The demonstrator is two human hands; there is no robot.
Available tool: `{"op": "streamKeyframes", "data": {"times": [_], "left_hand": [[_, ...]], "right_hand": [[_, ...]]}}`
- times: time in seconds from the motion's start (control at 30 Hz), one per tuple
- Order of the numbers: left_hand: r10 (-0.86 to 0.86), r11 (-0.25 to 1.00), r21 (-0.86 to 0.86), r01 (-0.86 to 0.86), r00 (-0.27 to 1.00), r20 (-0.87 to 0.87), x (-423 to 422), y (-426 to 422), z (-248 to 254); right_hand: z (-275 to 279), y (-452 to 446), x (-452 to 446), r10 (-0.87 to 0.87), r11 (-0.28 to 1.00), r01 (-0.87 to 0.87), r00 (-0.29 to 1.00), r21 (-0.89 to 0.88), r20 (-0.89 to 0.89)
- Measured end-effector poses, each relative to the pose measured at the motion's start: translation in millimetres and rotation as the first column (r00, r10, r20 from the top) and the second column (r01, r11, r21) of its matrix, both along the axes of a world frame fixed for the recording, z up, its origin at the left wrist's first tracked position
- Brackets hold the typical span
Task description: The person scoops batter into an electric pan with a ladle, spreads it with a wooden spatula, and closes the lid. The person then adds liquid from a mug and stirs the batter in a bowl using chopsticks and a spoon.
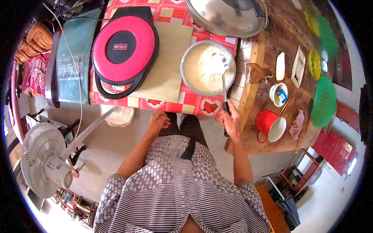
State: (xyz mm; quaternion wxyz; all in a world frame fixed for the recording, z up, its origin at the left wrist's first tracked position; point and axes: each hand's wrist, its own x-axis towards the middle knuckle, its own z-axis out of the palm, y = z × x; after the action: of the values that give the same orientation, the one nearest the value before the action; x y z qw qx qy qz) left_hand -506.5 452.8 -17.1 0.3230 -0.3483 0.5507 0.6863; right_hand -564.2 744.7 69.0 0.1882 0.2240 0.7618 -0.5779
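My right hand (232,121) is wrapped round the black handle of a metal spatula (224,83). The spatula's slotted head rests in a metal bowl (183,74), among pale batter (198,77) with a heap of white flour (213,64) on top. Just below the table's front edge hangs my left hand (158,121), its fingers curled in with nothing visible in them. To the left of the bowl sits a closed pink-and-black electric griddle (134,50) on a beige sheet (171,58). A large metal lid (217,15) lies behind the bowl.
A wooden table (268,50) on the right bears a red mug (264,120) on its side, a small white bowl (273,93), chopsticks (287,104), a cloth (297,125) and a green basket (324,101). A white fan (44,159) stands at the lower left.
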Motion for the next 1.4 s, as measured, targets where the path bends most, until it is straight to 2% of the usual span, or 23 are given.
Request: {"op": "streamKeyframes", "data": {"times": [0.07,0.1,0.13,0.23,0.27,0.37,0.4,0.57,0.6,0.7,0.8,0.87,0.9,0.93,1.03,1.13,1.23,1.4], "left_hand": [[-0.019,1.0,0.007,0.019,1.0,0.01,3.3,-2.8,-7.2],[-0.029,1.0,0.009,0.028,0.999,0.016,5.1,-5.1,-10.7],[-0.028,1.0,0.005,0.028,0.999,0.019,7.3,-7.3,-14.1],[-0.01,1.0,-0.006,0.01,1.0,0.019,11.7,-13.0,-17.9],[0.007,1.0,-0.008,-0.007,1.0,0.013,13.5,-14.9,-17.5],[0.019,0.999,-0.029,-0.018,1.0,0.023,16.4,-19.2,-15.2],[0.018,0.999,-0.04,-0.017,0.999,0.029,17.0,-20.6,-14.7],[-0.02,0.999,-0.034,0.02,1.0,0.019,18.8,-21.8,-15.8],[-0.026,0.999,-0.038,0.027,0.999,0.026,17.7,-21.5,-15.2],[0.014,0.999,0.029,-0.014,1.0,-0.006,13.6,-17.6,-6.4],[-0.025,1.0,0.01,0.024,0.999,0.033,13.1,-14.8,-14.3],[-0.029,0.999,0.03,0.03,0.999,-0.012,15.5,-14.3,-17.2],[-0.031,0.999,0.039,0.033,0.999,-0.035,16.4,-14.5,-17.6],[-0.035,0.999,0.035,0.036,0.999,-0.029,17.1,-14.9,-18.0],[-0.049,0.999,0.02,0.049,0.999,-0.013,13.7,-14.8,-12.4],[-0.058,0.998,0.004,0.058,0.998,-0.022,10.5,-16.7,-9.0],[-0.049,0.999,0.014,0.049,0.997,-0.051,12.2,-17.2,-10.9],[-0.03,0.999,0.022,0.031,0.999,-0.044,12.4,-21.0,-12.1]], "right_hand": [[-21.4,13.8,-3.4,0.241,0.923,-0.174,0.957,0.342,-0.162],[-22.5,10.7,-13.9,0.372,0.832,-0.226,0.905,0.507,-0.206],[-21.8,9.0,-25.5,0.492,0.757,-0.203,0.803,0.621,-0.337],[-36.1,14.2,-47.0,0.66,0.521,-0.286,0.732,0.805,-0.167],[-43.4,15.3,-55.4,0.704,0.371,-0.296,0.707,0.88,-0.059],[-55.3,24.7,-67.4,0.704,0.167,-0.362,0.695,0.917,0.146],[-62.0,31.5,-66.5,0.734,0.102,-0.332,0.661,0.938,0.154],[-49.9,31.4,-49.3,0.629,0.151,-0.433,0.736,0.889,0.251],[-45.1,29.2,-46.0,0.603,0.174,-0.456,0.75,0.873,0.271],[-41.4,32.0,-36.0,0.568,0.378,-0.478,0.796,0.793,0.209],[-31.5,28.8,-28.5,0.557,0.486,-0.463,0.818,0.741,0.146],[-12.6,18.9,-28.4,0.318,0.831,-0.379,0.924,0.407,0.211],[-4.7,14.3,-27.9,0.202,0.939,-0.267,0.938,0.215,0.28],[-5.8,15.1,-23.5,0.195,0.961,-0.242,0.935,0.132,0.298],[-21.9,18.0,-12.3,0.175,0.983,-0.148,0.924,-0.104,0.339],[-28.8,9.1,-13.6,0.117,0.954,-0.002,0.923,-0.3,0.367],[-29.3,-3.2,-15.7,0.011,0.849,0.186,0.93,-0.495,0.369],[-33.6,-1.5,-15.5,-0.037,0.664,0.355,0.895,-0.658,0.445]]}}
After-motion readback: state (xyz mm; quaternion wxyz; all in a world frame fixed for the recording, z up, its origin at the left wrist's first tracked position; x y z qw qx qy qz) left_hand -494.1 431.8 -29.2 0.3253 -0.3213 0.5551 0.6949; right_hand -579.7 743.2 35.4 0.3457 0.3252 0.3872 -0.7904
